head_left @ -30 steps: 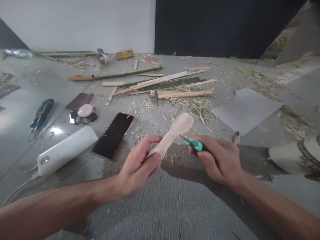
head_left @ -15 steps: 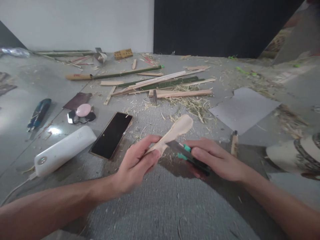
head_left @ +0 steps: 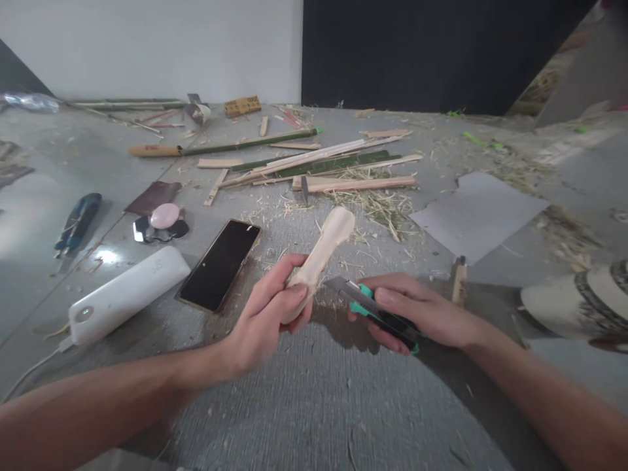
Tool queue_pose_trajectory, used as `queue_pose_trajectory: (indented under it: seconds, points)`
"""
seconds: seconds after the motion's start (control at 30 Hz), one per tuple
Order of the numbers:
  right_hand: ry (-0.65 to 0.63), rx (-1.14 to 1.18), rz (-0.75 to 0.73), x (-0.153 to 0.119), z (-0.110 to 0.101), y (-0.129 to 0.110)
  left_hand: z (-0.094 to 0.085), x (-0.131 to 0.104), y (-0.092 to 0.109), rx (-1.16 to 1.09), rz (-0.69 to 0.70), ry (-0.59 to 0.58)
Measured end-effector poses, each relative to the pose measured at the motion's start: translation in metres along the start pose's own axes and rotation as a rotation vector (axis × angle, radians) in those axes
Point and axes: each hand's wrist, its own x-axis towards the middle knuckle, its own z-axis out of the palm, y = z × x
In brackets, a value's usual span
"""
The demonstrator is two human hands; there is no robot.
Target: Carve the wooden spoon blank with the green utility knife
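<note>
Pinched near its lower end, a pale wooden spoon-shaped piece (head_left: pixel 328 242) is in my left hand (head_left: pixel 272 301). Its rounded, wider end points up and away from me. My right hand (head_left: pixel 417 307) is wrapped around a utility knife (head_left: pixel 375 311) with a black and teal handle. The grey blade is out and points left toward the wood. A small gap lies between the blade tip and the wood. Thin shavings lie on the grey floor (head_left: pixel 294 405) around both hands.
Left of my hands lie a phone (head_left: pixel 219 265), a white power bank (head_left: pixel 128 294) with a cable, and blue-handled pliers (head_left: pixel 77 224). Wood and bamboo strips (head_left: pixel 314 157), a hammer (head_left: pixel 356 184) and shavings spread ahead. Paper (head_left: pixel 481 212) and a patterned white cup (head_left: pixel 574 301) are at right.
The wooden piece has turned more upright, its wide end swinging left. The knife blade has come away from the wood, and more of the handle shows.
</note>
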Motion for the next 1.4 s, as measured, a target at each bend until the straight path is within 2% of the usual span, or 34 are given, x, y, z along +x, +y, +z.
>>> queue_pose_trajectory:
  seconds: [0.27, 0.5, 0.63, 0.87, 0.97, 1.07, 1.2, 1.33, 1.4]
  points:
    - [0.001, -0.027, 0.033, 0.001, 0.003, -0.002, -0.001, 0.001, -0.001, -0.006, -0.050, 0.005]
    - [0.006, -0.032, 0.049, -0.001, 0.004, 0.002, 0.005, 0.007, 0.002, 0.101, -0.121, 0.080]
    - [-0.004, -0.051, 0.057, 0.000, 0.002, 0.006, 0.005, 0.007, 0.005, 0.104, -0.143, 0.059]
    - [0.109, -0.044, 0.026, 0.001, 0.005, 0.004, 0.002, 0.006, 0.001, 0.009, -0.136, 0.047]
    - [0.211, -0.092, -0.043, 0.004, 0.004, 0.003, 0.001, 0.006, 0.001, 0.005, -0.123, 0.054]
    - [0.328, -0.240, -0.159, 0.005, 0.005, 0.001, 0.002, 0.007, 0.002, -0.027, -0.126, 0.054]
    - [0.440, -0.597, -0.310, 0.004, 0.008, -0.002, 0.003, 0.009, 0.000, -0.080, -0.128, 0.064]
    - [0.446, -1.096, -0.377, 0.005, 0.011, 0.001, 0.003, 0.009, -0.003, -0.086, -0.135, 0.084]
    - [0.433, -1.270, -0.378, 0.006, 0.011, 0.005, 0.003, 0.009, -0.004, -0.086, -0.131, 0.082]
